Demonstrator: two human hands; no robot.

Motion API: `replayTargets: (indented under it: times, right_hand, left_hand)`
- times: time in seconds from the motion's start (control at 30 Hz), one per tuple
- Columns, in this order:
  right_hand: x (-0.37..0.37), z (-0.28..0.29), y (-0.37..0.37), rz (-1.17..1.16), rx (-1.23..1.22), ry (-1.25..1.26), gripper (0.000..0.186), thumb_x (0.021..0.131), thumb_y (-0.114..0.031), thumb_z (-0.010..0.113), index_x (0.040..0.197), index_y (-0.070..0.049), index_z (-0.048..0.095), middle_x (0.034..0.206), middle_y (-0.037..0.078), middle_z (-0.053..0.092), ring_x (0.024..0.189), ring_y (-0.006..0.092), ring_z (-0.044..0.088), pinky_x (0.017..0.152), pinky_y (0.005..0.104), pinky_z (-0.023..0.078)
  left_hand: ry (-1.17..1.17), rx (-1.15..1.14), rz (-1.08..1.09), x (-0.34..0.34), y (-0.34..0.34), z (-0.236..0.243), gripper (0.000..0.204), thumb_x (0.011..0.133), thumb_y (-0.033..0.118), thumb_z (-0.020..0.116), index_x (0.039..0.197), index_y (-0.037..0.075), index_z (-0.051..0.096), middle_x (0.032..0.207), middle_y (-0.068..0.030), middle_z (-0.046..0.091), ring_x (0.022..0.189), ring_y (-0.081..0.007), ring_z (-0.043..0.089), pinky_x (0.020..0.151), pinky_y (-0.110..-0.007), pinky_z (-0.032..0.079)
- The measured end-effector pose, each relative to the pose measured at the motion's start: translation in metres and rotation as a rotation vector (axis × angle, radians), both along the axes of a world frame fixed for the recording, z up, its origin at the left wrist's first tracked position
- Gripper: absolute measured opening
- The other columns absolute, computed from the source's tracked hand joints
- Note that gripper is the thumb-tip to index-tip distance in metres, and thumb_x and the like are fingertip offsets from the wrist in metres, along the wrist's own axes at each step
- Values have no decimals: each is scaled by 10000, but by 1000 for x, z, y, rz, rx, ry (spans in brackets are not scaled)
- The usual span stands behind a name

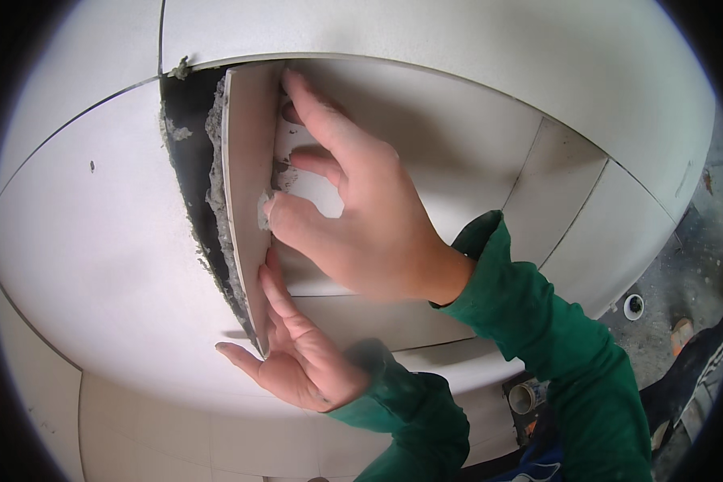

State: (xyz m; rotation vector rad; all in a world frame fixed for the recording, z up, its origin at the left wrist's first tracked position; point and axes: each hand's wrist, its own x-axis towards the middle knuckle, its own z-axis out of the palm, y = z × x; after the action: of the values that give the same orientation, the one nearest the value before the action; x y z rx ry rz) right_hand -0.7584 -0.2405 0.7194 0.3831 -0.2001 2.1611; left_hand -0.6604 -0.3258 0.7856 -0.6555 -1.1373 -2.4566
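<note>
A narrow pale tile strip [247, 145] stands on edge along the left side of a tiled wall recess. Lumpy grey mortar [217, 153] coats its back, beside a dark gap [193, 120] in the wall. My right hand [361, 201] reaches into the recess, fingers spread, with fingertips and thumb against the strip's inner face. At the strip's lower end is my left hand [309, 361], palm up. Its fingers lie on the inner face and its thumb passes to the other side of the front edge, so the strip sits between them.
Large white wall tiles [80, 217] surround the recess, and the gap's edge is ragged. Pale tiles [450, 120] line the recess. At lower right, a small white round container [634, 307] and an open can-like container [526, 398] stand on the grey stained floor [659, 273].
</note>
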Motion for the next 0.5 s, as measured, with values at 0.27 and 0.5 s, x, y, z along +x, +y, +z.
replayTargets:
  times: [0.27, 0.5]
  right_hand:
    - [13, 4, 24, 97, 204, 13, 609, 732, -35, 586, 1282, 149, 399, 983, 214, 558, 863, 219, 556, 779, 347, 441]
    - [14, -15, 55, 268, 453, 57, 639, 786, -28, 610, 1353, 130, 360, 1188, 191, 573, 1112, 156, 525, 989, 335, 449]
  left_hand:
    - [20, 1, 9, 4, -3, 6, 856, 897, 190, 632, 1398, -148, 26, 1489, -291, 90, 1395, -433, 138, 1133, -542, 281]
    - [124, -15, 49, 3, 14, -10, 790, 976, 337, 471, 1400, -153, 18, 1481, -330, 50, 1391, -454, 116, 1133, -558, 269]
